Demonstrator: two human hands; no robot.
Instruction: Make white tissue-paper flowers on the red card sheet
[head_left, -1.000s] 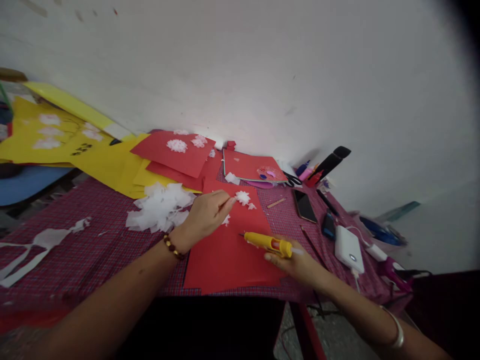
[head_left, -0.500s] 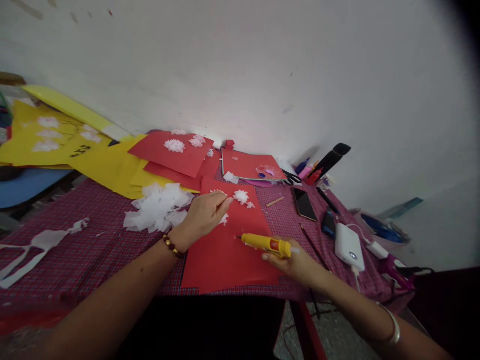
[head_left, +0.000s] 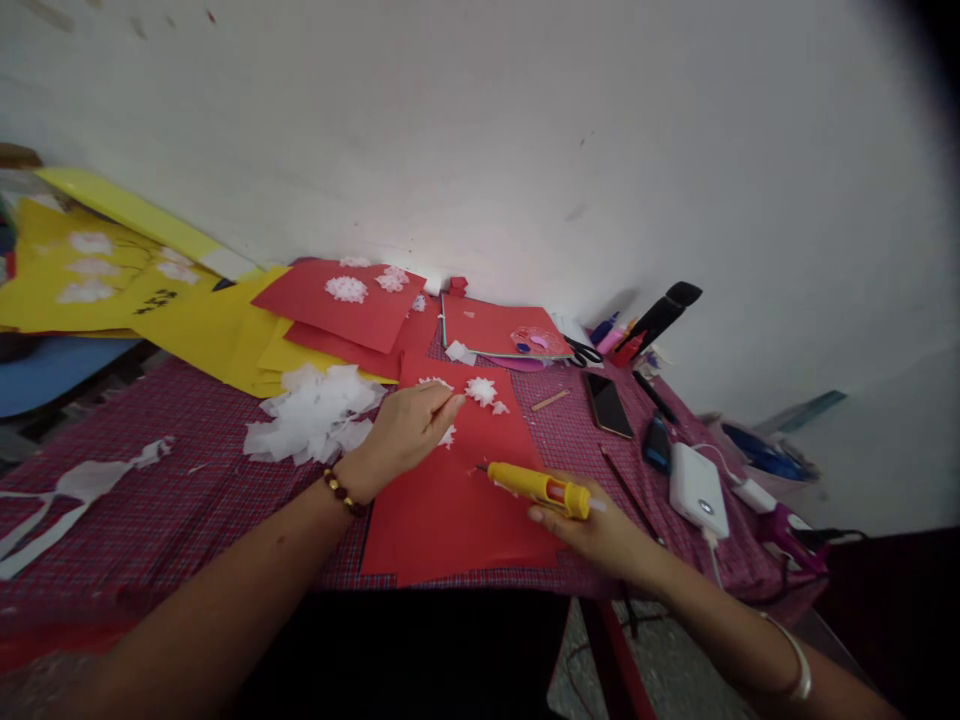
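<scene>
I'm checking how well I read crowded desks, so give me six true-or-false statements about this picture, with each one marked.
1. The right hand holds a yellow glue gun. True.
2. The glue gun's tip points to the right. False: it points to the left.
3. The left hand has a beaded bracelet at its wrist. True.
4. The black phone lies on the checked cloth, right of the red sheet. True.
5. The red sheet has nothing white on it. False: white paper clusters lie on it.
6. The left hand is on the black phone. False: it is over the red sheet.
</scene>
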